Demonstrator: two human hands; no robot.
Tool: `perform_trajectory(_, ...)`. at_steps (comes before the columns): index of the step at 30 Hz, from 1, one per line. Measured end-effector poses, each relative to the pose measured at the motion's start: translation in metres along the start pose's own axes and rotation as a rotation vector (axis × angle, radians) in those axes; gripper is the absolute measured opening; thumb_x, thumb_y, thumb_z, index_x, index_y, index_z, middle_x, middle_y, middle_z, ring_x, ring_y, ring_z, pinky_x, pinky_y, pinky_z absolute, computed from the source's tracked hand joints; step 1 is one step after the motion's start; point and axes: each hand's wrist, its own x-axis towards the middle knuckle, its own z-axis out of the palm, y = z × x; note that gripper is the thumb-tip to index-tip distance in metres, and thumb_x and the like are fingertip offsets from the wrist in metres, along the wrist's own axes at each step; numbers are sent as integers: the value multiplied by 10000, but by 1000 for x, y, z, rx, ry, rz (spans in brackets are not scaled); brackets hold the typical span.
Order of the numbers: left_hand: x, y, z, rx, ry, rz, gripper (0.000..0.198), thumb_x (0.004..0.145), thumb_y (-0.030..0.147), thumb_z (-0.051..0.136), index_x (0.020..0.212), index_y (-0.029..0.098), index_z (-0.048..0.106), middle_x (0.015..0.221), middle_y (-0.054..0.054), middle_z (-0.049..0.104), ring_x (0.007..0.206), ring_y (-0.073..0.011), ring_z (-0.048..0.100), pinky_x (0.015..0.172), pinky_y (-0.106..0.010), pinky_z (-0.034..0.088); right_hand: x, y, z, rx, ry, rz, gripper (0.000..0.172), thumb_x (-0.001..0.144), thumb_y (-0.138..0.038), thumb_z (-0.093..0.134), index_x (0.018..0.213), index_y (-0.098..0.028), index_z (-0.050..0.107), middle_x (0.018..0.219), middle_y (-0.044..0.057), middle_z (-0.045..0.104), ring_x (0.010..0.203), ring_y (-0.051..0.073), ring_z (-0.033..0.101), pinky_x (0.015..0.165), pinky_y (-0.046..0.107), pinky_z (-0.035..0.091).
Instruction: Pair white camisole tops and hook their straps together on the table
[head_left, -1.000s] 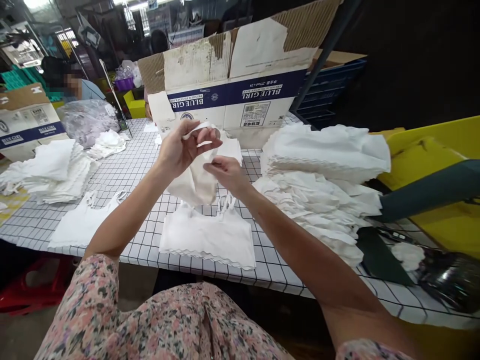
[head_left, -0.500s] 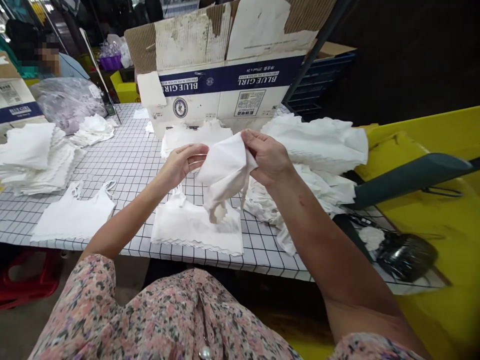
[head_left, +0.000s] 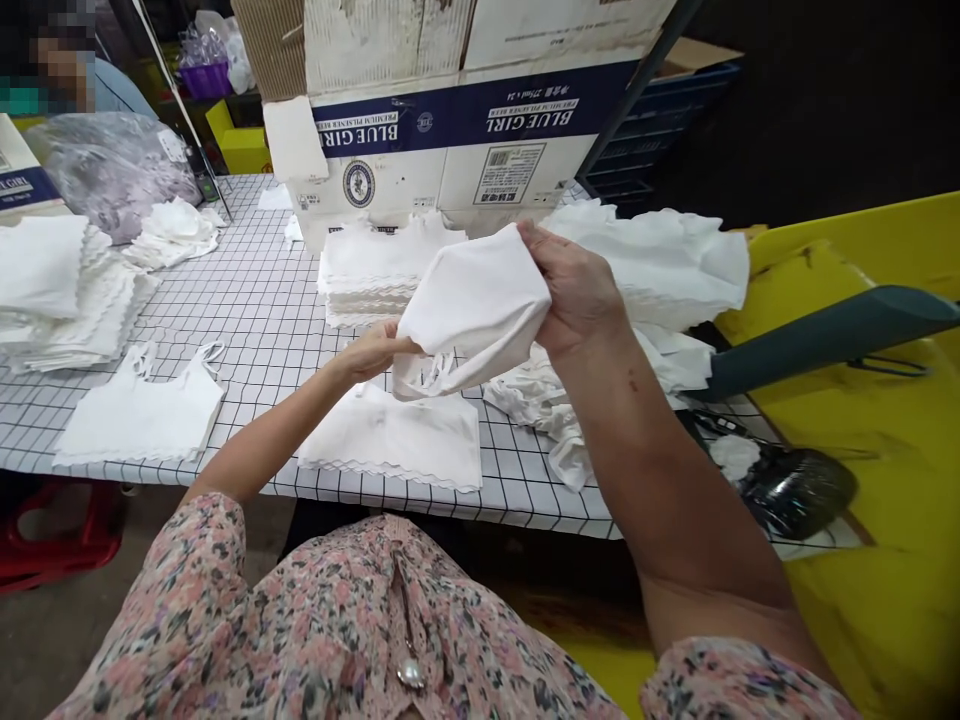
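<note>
A white camisole top (head_left: 476, 300) is stretched between my two hands, above the checked table. My left hand (head_left: 377, 350) pinches its left edge, and my right hand (head_left: 574, 285) grips the upper right corner with the fingers partly behind the cloth. Thin straps dangle inside the fold. Below it lies a flat white camisole (head_left: 390, 440) with a wavy hem, its upper part partly covered from view. Behind the held top stands a neat stack of white camisoles (head_left: 360, 285). Loose white garments (head_left: 525, 400) lie crumpled beside my right forearm.
A cropped white camisole (head_left: 142, 405) and a garment pile (head_left: 97, 310) lie at left. A beer carton (head_left: 450, 130) stands at the back. More white garments (head_left: 667, 260), a dark green tube (head_left: 825, 340) and a black plastic-wrapped bundle (head_left: 802, 490) are at right. Another person (head_left: 116, 90) sits far left.
The bunched camisole is now spread wider and raised slightly. My right hand has moved right and up; my left hand, earlier with loosely extended fingers, has moved down and now pinches the edge.
</note>
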Motion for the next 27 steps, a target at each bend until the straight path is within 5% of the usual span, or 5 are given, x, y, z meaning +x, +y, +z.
perform_trajectory(4,-6,27,-7,124,313,138,261,621,225,865,841,166,736,770,-5,710,687,-115,627,630,-245,529,-14,-16,-22,-84,-146,116,586,695,-758,840,988,-266,714,962,54,720,805,222,658,637,365,549)
perform_trajectory(7,-19,53,-12,310,364,240,229,637,174,802,829,170,678,766,28,665,671,-83,574,590,-193,457,-21,-16,-39,-630,-307,88,430,706,-476,889,1035,-237,747,1009,75,753,871,272,673,741,409,541)
perform_trajectory(12,-54,59,9,789,249,289,146,756,126,728,830,187,617,750,24,627,641,-90,534,570,-211,406,-12,2,-47,-1294,180,-86,380,884,-148,548,1220,-172,725,1051,171,762,1001,354,720,837,446,502)
perform_trajectory(18,-61,32,38,1008,21,395,200,894,267,773,1073,213,701,1146,-78,724,945,-174,670,791,-318,563,12,10,-36,-847,339,-320,277,985,-377,473,1047,-248,709,963,117,750,956,302,670,837,426,535)
perform_trajectory(27,-1,54,35,181,148,166,359,870,515,838,1019,196,769,1068,-81,769,977,-159,713,965,-348,576,22,-9,0,-670,219,-352,454,973,-648,498,925,-272,749,815,77,647,891,293,639,850,433,536)
